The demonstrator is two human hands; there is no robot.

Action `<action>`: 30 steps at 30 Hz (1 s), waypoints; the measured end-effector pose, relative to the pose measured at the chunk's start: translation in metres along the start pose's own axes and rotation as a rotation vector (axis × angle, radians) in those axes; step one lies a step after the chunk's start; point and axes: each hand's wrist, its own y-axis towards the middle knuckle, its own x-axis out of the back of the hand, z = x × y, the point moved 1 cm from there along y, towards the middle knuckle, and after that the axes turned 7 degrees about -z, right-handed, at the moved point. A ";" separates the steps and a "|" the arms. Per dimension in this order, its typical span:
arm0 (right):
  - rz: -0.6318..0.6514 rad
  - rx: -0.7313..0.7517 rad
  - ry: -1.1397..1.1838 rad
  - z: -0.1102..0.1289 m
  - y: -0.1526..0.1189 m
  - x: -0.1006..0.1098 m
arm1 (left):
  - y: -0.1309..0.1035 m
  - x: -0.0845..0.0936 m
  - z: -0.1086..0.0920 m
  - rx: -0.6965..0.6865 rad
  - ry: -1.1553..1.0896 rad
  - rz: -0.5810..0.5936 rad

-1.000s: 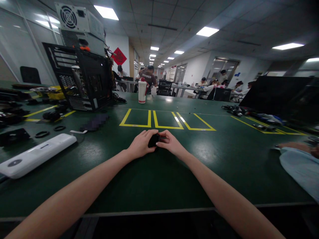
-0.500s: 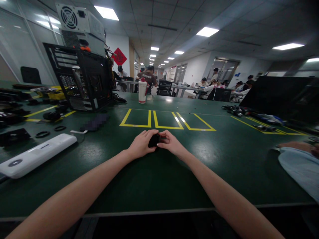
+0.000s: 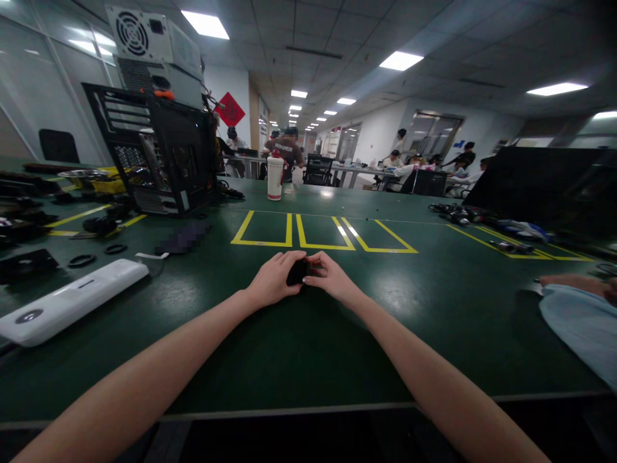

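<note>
A small black object [image 3: 297, 272] is between my two hands, above the green table [image 3: 308, 360] and just in front of the yellow tape outlines [image 3: 325, 247]. My left hand [image 3: 276, 278] is closed round its left side, with the thumb below and the fingers over the top. From the right, my right hand [image 3: 330, 278] pinches its edge with thumb and fingertips. Much of the object is hidden by the fingers, so I cannot make out what it is.
At left lie a white power strip [image 3: 77, 301], black rings [image 3: 81, 260] and a dark pixelated item [image 3: 183, 238]. An open computer case [image 3: 164, 154] stands behind them. A white cup [image 3: 275, 177] is at the far edge. Another person's pale blue sleeve [image 3: 578, 321] rests at right.
My hands and the black object have hardly moved. Far in the background, people at the right have shifted slightly.
</note>
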 end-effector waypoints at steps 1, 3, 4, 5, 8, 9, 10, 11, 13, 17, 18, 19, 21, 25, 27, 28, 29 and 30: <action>-0.006 0.010 0.007 0.000 -0.001 0.000 | 0.000 0.000 0.000 0.002 -0.002 -0.001; -0.024 0.013 0.020 0.000 -0.001 -0.001 | 0.000 0.000 0.000 0.012 -0.004 -0.003; -0.035 0.016 0.020 0.000 -0.001 -0.002 | 0.000 0.000 0.000 0.017 -0.004 -0.004; -0.051 0.025 0.013 0.000 -0.001 -0.002 | 0.000 0.000 0.000 0.021 -0.003 -0.002; -0.093 0.025 -0.033 0.000 0.001 -0.002 | 0.000 -0.001 0.000 0.025 0.000 -0.001; -0.094 0.007 -0.042 0.000 0.001 -0.001 | 0.000 -0.001 0.000 0.027 -0.001 -0.001; -0.086 -0.015 -0.045 0.001 0.002 -0.001 | 0.000 -0.001 0.001 0.029 -0.002 -0.002; -0.074 -0.037 -0.039 0.001 0.002 0.000 | 0.000 -0.001 0.001 0.031 -0.005 -0.002; -0.043 -0.062 -0.018 0.001 0.002 0.000 | 0.000 -0.001 0.001 0.031 -0.011 0.000; -0.054 -0.032 -0.031 0.003 -0.001 0.000 | 0.000 0.002 -0.002 0.012 -0.014 0.000; -0.064 -0.014 -0.045 0.003 -0.002 -0.001 | 0.000 0.002 -0.002 0.009 -0.011 0.001; -0.073 0.001 -0.052 0.003 -0.002 -0.001 | 0.000 0.002 -0.002 0.010 -0.008 0.001; -0.091 0.016 -0.044 0.003 -0.001 -0.003 | 0.000 0.002 -0.002 0.011 -0.003 0.000; -0.120 -0.057 -0.011 -0.001 0.002 -0.002 | 0.000 0.001 -0.002 0.011 0.000 -0.005; -0.092 -0.084 -0.011 -0.002 0.003 0.000 | 0.000 0.001 -0.001 0.020 0.001 -0.003; -0.069 -0.077 -0.007 -0.002 0.003 0.000 | 0.000 0.001 -0.001 0.021 -0.001 -0.003; -0.046 -0.062 0.000 -0.002 0.002 0.001 | 0.000 0.001 -0.001 0.020 -0.004 -0.003; -0.026 -0.045 0.009 -0.002 0.001 0.002 | 0.000 0.001 -0.001 0.017 -0.008 -0.006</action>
